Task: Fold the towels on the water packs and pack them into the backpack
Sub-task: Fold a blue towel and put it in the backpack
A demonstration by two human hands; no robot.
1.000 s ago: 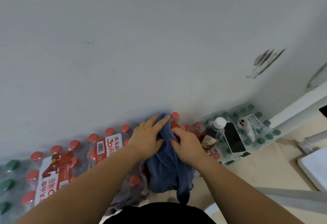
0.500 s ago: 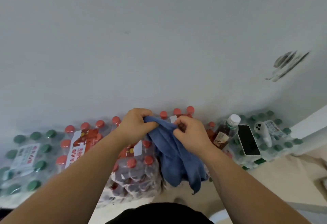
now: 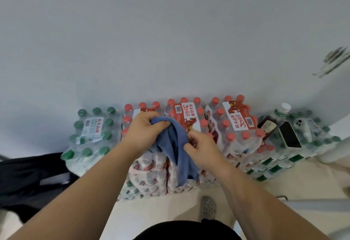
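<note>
Entry, items as seen from my head:

1. My left hand point(image 3: 144, 131): clenched round the bunched upper end of the blue towel point(image 3: 179, 150), thumb lying over the cloth.
2. My right hand point(image 3: 203, 147): at 4 o'clock of the left one, pinching the towel's side edge between thumb and curled fingers.
3. Blue towel: held up between both hands in front of the red-capped water packs point(image 3: 236, 124). It arches from the left fist over to the right hand. The rest hangs toward 6 o'clock as a narrow loose tail, in front of the stack's near face.
4. Red-capped water packs: shrink-wrapped, side by side against the wall point(image 3: 170, 40) at 12 o'clock of my hands, with red and white labels on top. More wrapped packs sit beneath them.
5. Left green-capped pack point(image 3: 91, 131): at 9 o'clock of my left hand, just beside the red-capped ones.
6. Right green-capped stack point(image 3: 320, 141): at 3 o'clock of my right hand. On top of it:
 - a tilted bottle of brown drink point(image 3: 272, 122) with a white cap;
 - a phone point(image 3: 289, 135) with its dark screen up;
 - a small white device point(image 3: 303, 127) just beside the phone, toward 2 o'clock.
7. Dark fabric item point(image 3: 28, 173): on the floor point(image 3: 151, 213) at 8 o'clock of my hands, touching the left green-capped pack. I cannot tell whether it is the backpack.
8. Grey perforated shoe point(image 3: 208, 208): at 6 o'clock of the towel, on the pale floor.
</note>
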